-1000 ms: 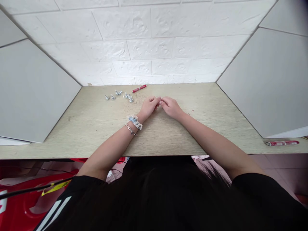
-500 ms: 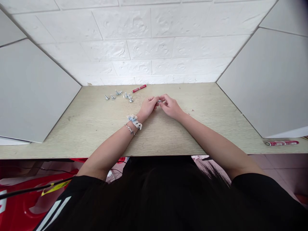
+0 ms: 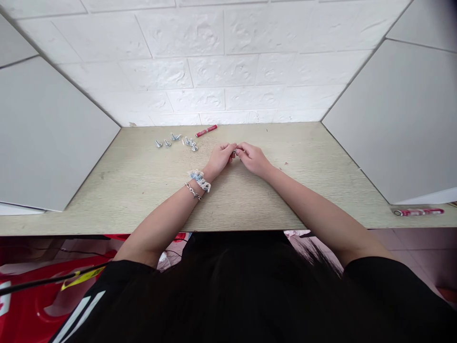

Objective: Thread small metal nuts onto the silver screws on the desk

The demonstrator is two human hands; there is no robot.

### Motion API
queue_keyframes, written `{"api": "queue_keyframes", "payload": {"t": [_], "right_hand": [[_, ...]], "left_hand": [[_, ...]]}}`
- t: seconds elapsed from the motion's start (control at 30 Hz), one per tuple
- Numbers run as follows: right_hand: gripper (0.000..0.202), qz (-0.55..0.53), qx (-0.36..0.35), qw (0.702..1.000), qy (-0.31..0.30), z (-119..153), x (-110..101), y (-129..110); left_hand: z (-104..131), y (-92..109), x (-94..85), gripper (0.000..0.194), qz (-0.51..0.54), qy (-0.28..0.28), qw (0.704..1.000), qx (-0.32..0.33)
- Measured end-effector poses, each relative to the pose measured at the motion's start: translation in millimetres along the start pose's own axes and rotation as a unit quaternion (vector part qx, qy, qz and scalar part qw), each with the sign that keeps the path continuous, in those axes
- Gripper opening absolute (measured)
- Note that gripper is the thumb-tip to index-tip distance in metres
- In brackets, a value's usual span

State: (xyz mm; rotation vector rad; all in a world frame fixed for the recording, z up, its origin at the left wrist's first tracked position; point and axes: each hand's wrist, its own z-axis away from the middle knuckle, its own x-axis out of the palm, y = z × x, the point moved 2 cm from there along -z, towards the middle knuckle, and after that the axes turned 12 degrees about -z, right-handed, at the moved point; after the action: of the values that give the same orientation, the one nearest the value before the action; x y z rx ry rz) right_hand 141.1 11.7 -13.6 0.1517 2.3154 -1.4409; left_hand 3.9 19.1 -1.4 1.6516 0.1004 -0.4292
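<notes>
My left hand point(image 3: 221, 157) and my right hand point(image 3: 253, 157) meet fingertip to fingertip over the middle of the wooden desk point(image 3: 143, 190). Between the fingertips sits a small silvery metal piece point(image 3: 235, 151), pinched from both sides; most of it is hidden by the fingers. A scrunchie point(image 3: 200, 179) and a chain bracelet point(image 3: 193, 191) circle my left wrist. Several loose silvery bolts point(image 3: 175, 141) lie on the desk to the far left of my hands.
A short red pen-like stick point(image 3: 206, 131) lies near the back wall beside the bolts. Grey partition panels point(image 3: 46, 138) close the desk on both sides. A red-and-clear object point(image 3: 417, 212) rests at the right front edge.
My fingers have shifted slightly around the small metal piece; the hands stay in the same spot. Nothing else on the desk has moved.
</notes>
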Motion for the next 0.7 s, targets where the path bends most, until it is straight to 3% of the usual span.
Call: {"api": "queue_keyframes", "payload": {"t": [0.2,0.33,0.7], "right_hand": [[0.03,0.016,0.0,1.0,-0.021,-1.9,1.0,1.5],[0.022,0.029,0.003,0.999,-0.03,-0.3,2.2,0.0],[0.012,0.001,0.011,1.0,0.022,-0.6,2.9,3.5]], "left_hand": [[-3.0,-3.2,0.6,0.039,-0.004,-0.002,1.0,0.0],[-3.5,-3.4,1.2,0.04,0.004,-0.011,1.0,0.006],[-0.7,-2.1,1.2,0.04,-0.007,-0.017,1.0,-0.006]]}}
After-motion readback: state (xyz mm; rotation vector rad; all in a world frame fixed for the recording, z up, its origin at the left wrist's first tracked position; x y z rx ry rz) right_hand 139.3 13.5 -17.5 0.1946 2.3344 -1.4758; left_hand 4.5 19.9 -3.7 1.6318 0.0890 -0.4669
